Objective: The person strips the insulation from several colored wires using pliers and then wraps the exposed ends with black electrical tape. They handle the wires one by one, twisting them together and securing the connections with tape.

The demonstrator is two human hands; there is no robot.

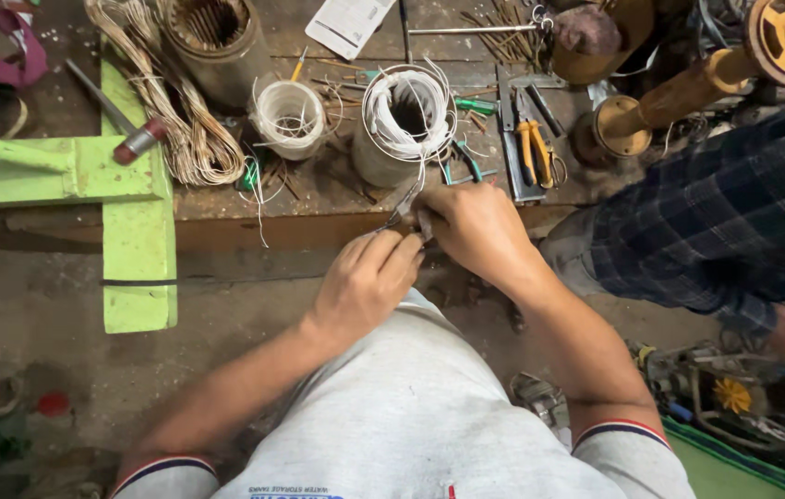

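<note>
Cluttered wooden bench (319, 199), edge in front. Left hand (367, 282) and right hand (476, 231) meet there, both pinched on small pliers (404, 205), just below white-wound stator (404, 125).

Worn wooden workbench (226, 208), green-painted stand (138, 249), grimy, perhaps concrete floor (60, 323)

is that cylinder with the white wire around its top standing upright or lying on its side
Upright. The cylinder stands on the workbench with its dark round opening facing up at the camera, white wire looped around the rim.
</note>
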